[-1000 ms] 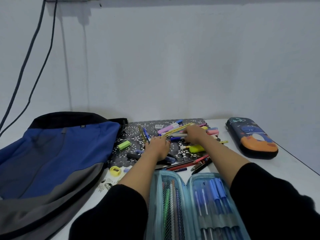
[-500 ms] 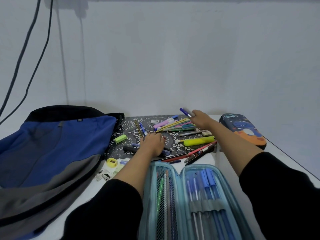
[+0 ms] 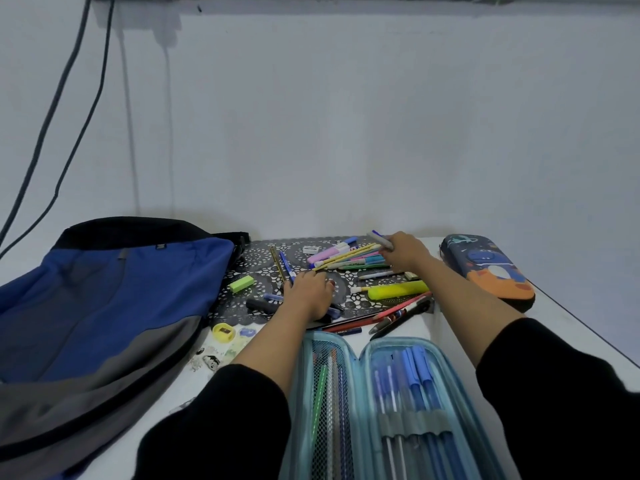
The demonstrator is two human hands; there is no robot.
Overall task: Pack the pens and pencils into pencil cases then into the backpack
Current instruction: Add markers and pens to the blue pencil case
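Observation:
A light-blue pencil case (image 3: 363, 362) lies open near me, with several blue pens under its elastic bands and pencils behind its mesh. Beyond it a pile of pens, pencils and highlighters (image 3: 349, 259) is spread on a black lace mat (image 3: 263, 258). My right hand (image 3: 405, 252) holds a grey pen with a blue cap (image 3: 379, 238) just above the pile's far right. My left hand (image 3: 308, 294) rests on the pens at the mat's middle, its fingertips hidden. A blue and grey backpack (image 3: 104, 306) lies on the left.
A dark, closed pencil case with a dinosaur print (image 3: 488, 271) lies at the right, close to the table edge (image 3: 588, 337). A green eraser (image 3: 241, 284), a yellow sharpener (image 3: 224, 332) and small trinkets sit between backpack and open case. Two cables (image 3: 69, 109) hang down the wall on the left.
My right hand has picked a blue-capped pen out of the pile and lifted it toward the pile's far right. My left hand has stayed on the mat.

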